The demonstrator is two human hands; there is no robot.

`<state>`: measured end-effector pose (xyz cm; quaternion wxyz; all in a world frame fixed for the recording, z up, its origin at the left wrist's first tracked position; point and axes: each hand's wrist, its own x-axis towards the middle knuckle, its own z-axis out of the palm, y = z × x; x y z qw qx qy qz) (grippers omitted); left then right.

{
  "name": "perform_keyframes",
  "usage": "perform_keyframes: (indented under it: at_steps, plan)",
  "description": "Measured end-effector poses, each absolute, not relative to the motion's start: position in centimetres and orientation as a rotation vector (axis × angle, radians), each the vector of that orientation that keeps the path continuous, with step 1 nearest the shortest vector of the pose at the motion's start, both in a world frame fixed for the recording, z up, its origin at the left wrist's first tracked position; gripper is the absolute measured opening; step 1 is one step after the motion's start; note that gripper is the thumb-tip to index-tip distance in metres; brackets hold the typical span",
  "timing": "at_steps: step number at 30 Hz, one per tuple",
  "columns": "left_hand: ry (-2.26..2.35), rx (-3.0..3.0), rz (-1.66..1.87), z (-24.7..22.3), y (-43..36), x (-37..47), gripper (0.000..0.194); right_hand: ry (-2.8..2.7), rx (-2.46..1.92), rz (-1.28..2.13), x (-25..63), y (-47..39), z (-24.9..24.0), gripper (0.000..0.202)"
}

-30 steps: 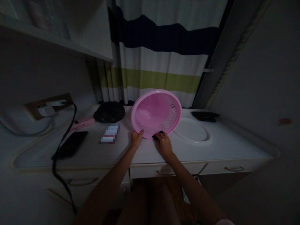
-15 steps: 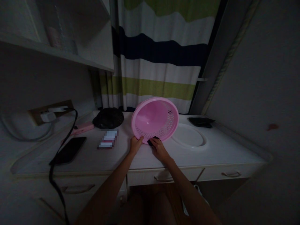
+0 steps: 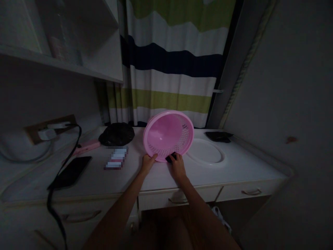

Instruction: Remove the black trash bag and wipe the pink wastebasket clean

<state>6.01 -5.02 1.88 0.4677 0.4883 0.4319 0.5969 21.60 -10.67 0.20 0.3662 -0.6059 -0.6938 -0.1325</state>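
Note:
A pink basket (image 3: 166, 130) with a perforated side is tipped on the white desk, its opening facing me. My left hand (image 3: 148, 163) grips the lower left of its rim, thumb over the edge. At the lower right of the rim, my right hand (image 3: 178, 166) holds a small black cloth-like piece (image 3: 171, 157) against the basket. Right of the basket lies a white oval ring or lid (image 3: 208, 152), flat on the desk.
On the left are a black bag (image 3: 117, 134), a blurred-out phone (image 3: 116, 158), a dark tablet (image 3: 71, 172), a pink device (image 3: 87, 147) and a hanging black cable (image 3: 53, 203). A black item (image 3: 219, 136) lies back right, near the curtain (image 3: 171, 83).
The view has shifted slightly, moving the scene left and a little down. My right hand has turned more upright at the rim, still with the black piece.

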Motion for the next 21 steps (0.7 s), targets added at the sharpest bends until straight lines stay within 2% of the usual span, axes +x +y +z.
perform_keyframes:
  at_steps: [7,13,21]
  plan:
    - [1.090,1.106,1.474,2.3,-5.1,6.0,0.028,-1.890,-1.405,-0.206,21.4,-11.0,0.5,0.037]
    - [1.027,1.183,1.451,2.1,-5.0,6.0,0.039,-2.006,-1.155,-0.113,21.5,-11.1,0.3,0.042]
    - [1.039,1.210,1.494,1.5,-4.6,6.0,0.039,-1.891,-1.423,-0.231,21.3,-10.6,-0.4,0.038]
